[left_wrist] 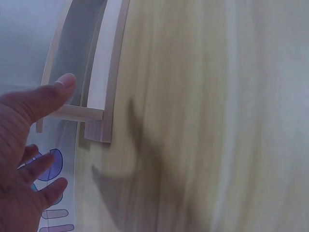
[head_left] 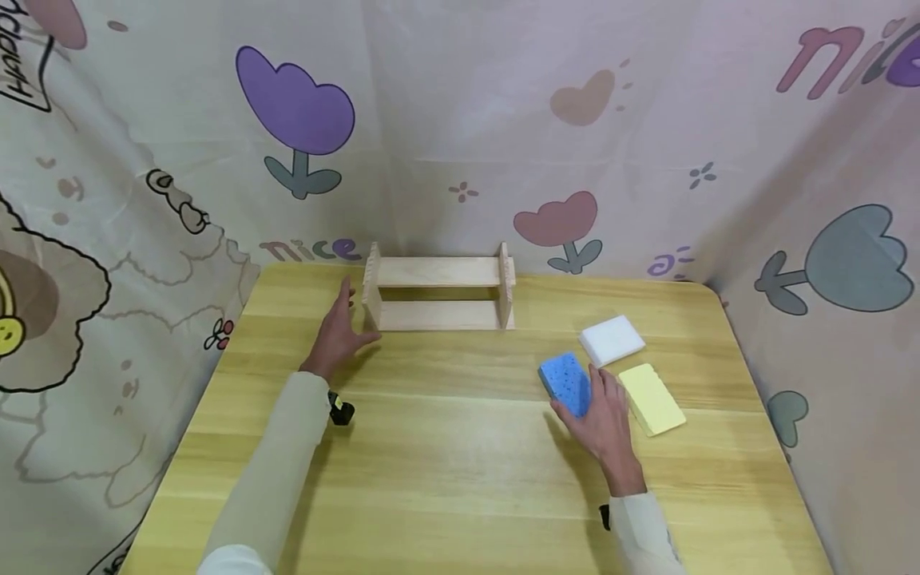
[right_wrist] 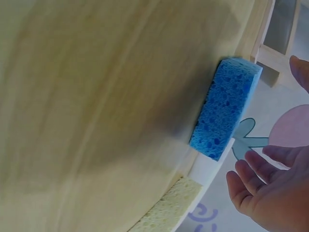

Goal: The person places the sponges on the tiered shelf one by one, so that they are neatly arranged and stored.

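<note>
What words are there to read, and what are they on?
"nice", small, on the patterned cloth behind the table.
"HAPPY", sideways, on the cloth at top left.
"ni", big, top right of the cloth; letters after it partly cut off.
Dark marks, bottom left of the cloth: too cut off to read.
None seen on the blue sponge or wooden rack.

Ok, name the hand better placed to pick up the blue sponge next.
The right hand, most likely: it is open and empty, right beside the blue sponge. The left hand is also empty, but farther off across the table, beside the wooden rack.
</note>
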Demonstrator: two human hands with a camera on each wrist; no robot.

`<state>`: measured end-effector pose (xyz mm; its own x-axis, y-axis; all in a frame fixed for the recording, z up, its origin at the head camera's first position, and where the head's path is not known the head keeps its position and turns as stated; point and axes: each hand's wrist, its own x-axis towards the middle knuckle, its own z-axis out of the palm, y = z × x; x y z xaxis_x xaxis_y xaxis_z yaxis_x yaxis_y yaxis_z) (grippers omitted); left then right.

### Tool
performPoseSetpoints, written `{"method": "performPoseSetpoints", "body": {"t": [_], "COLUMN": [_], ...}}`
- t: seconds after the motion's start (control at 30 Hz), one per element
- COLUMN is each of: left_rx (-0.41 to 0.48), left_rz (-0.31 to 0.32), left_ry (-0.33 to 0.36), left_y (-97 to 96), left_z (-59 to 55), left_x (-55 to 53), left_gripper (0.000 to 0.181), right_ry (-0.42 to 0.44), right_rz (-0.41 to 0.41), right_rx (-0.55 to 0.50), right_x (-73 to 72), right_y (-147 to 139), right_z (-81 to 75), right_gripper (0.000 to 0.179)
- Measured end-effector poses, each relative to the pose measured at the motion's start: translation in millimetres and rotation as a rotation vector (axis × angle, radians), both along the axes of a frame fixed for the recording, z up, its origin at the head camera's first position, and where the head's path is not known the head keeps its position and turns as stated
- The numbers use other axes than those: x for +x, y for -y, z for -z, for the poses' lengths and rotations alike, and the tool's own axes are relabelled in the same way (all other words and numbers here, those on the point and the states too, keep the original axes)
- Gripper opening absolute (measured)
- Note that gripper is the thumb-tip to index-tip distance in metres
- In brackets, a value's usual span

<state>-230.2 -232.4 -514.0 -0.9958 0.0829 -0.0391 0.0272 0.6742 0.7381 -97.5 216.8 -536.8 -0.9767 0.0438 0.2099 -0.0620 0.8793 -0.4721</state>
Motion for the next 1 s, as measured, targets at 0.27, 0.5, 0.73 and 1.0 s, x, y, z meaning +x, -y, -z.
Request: {"method": "performPoseSetpoints", "body": {"t": [0.27,0.5,0.73,1.0], "left_rx": [-0.042,-0.059,-0.078,-0.101], "left_rz": [0.045,0.073,0.078,0.073], "left_ry": [0.04,0.06,0.054,0.081], "left_y": [-4.1,-5.7,-4.3,-4.9], "left_z": [1.7,9.4,15.6,17.5], "left_x": [-13.9,-18.8,-24.9,-28.9], "left_gripper": [0.124,0.121,0.119,0.11], "right_ry": [0.074,0.106,0.177,0.159], "right_rz": [0.026,0.04,0.068,0.084], "right_rx": [-0.017,-0.023,-0.063,-0.079], "right_x": [4.9,3.5,5.2,7.3], "right_y": [-5.1,-8.5,-4.8,-2.1], "right_z": [3.3,5.0,5.0,5.9], "right_gripper": [0.094,0.094,0.096,0.095]}}
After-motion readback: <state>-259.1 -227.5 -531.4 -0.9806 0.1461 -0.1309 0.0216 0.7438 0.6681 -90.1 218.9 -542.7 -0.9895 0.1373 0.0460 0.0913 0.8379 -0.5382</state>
